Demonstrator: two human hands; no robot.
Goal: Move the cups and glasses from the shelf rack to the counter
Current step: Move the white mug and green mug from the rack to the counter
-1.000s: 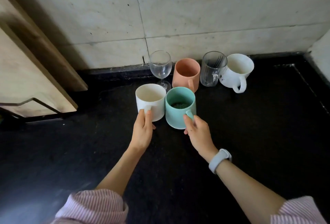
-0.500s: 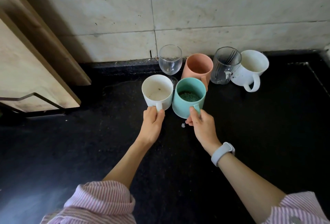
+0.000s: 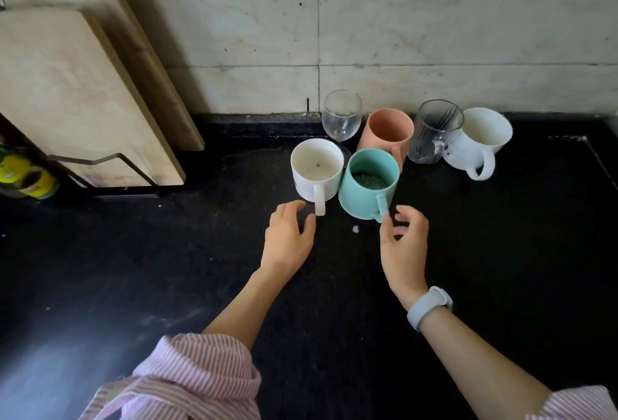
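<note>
Left hand [image 3: 289, 239] and right hand [image 3: 404, 245] hover spread, gripping nothing. White mug [image 3: 316, 170] and teal mug [image 3: 369, 183] stand upright on the bench [image 3: 133, 269], handles facing outward for easy regrasping.

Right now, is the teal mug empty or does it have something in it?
Not empty. The teal mug stands upright, and small dark green granules cover its bottom; what they are, I cannot tell.

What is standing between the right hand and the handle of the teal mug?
Nothing visible. The right hand is open just beside the teal mug, whose handle points toward it. Only bare counter lies between; the small white speck sits off to the left.
</note>
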